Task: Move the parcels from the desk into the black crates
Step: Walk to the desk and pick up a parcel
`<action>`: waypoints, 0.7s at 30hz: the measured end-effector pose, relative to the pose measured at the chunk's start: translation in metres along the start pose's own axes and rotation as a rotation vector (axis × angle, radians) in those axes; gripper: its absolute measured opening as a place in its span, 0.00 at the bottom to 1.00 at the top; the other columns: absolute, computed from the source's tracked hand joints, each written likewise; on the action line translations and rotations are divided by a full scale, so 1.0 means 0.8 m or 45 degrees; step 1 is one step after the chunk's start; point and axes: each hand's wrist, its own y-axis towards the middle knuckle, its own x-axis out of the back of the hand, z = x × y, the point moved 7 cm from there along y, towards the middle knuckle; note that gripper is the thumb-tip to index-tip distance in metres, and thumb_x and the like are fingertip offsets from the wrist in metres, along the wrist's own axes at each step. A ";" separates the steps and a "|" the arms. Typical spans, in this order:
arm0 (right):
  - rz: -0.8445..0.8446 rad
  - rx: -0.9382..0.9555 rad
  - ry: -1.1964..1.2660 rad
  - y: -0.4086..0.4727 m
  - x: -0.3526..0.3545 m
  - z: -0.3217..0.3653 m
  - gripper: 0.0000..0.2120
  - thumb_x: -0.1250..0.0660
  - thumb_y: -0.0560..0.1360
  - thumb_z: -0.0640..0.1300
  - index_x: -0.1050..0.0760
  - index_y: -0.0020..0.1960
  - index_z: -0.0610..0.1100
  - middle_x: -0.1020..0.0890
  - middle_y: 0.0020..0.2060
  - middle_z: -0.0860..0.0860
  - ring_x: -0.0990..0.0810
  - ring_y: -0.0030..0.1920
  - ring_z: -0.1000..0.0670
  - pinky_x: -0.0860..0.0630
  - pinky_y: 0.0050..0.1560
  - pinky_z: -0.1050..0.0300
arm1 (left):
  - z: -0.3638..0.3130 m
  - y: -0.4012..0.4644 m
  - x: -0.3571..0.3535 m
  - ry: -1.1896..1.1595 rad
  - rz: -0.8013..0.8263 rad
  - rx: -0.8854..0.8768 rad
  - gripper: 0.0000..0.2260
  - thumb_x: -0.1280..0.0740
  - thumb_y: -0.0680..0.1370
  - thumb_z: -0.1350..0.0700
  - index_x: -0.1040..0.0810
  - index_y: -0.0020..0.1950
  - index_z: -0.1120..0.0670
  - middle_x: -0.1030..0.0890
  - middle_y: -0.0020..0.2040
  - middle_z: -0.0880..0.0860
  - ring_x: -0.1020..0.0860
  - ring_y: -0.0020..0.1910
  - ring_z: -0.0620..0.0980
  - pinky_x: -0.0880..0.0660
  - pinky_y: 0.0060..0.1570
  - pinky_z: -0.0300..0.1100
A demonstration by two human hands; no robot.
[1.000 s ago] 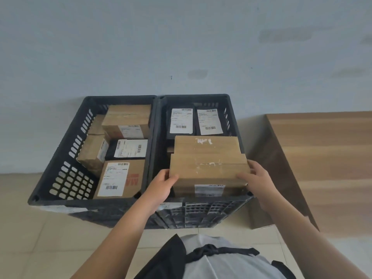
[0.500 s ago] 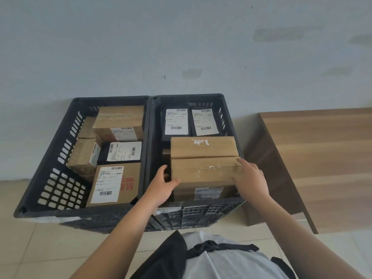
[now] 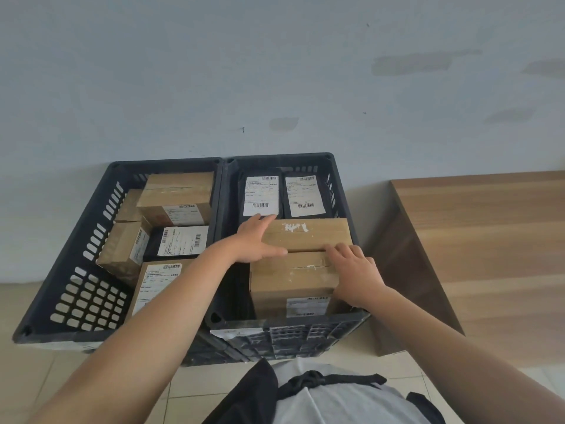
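Both hands flat — left hand [image 3: 255,243], right hand [image 3: 356,272] — fingers straight on 2 taped cardboard boxes [image 3: 295,270] in slotted black crate [image 3: 342,319].

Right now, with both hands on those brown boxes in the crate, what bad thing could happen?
The near box sits high in the right crate, about level with its front rim, so a push might tip it out. The left hand lies flat on the far box, beside the black parcels; sliding it back could squash them. The right hand presses near the crate's wall, where fingers might get pinched.
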 end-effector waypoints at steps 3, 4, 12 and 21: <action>0.038 0.035 -0.061 0.004 0.000 -0.002 0.46 0.22 0.70 0.47 0.46 0.80 0.51 0.34 0.73 0.50 0.37 0.73 0.43 0.31 0.70 0.39 | -0.012 0.030 0.009 0.064 0.013 0.029 0.39 0.33 0.81 0.40 0.49 0.85 0.48 0.47 0.85 0.53 0.47 0.84 0.57 0.44 0.80 0.58; 0.051 0.050 -0.067 0.004 -0.001 -0.003 0.46 0.22 0.70 0.49 0.45 0.79 0.51 0.34 0.73 0.51 0.37 0.73 0.43 0.31 0.70 0.39 | -0.016 0.036 0.006 0.096 0.051 0.036 0.39 0.32 0.81 0.40 0.49 0.85 0.49 0.45 0.85 0.53 0.45 0.83 0.57 0.43 0.79 0.58; 0.015 0.129 -0.096 -0.010 -0.013 -0.008 0.42 0.26 0.70 0.54 0.43 0.79 0.52 0.33 0.74 0.54 0.40 0.71 0.46 0.32 0.64 0.42 | -0.022 0.042 -0.011 0.314 0.172 0.092 0.47 0.21 0.70 0.50 0.43 0.83 0.44 0.35 0.74 0.53 0.32 0.71 0.57 0.27 0.68 0.56; -0.045 0.075 0.005 -0.011 -0.017 -0.011 0.40 0.28 0.71 0.51 0.43 0.78 0.54 0.35 0.72 0.54 0.40 0.71 0.45 0.33 0.64 0.41 | -0.021 0.040 0.001 0.193 0.155 0.062 0.34 0.26 0.77 0.51 0.36 0.81 0.47 0.34 0.74 0.54 0.29 0.66 0.55 0.28 0.62 0.48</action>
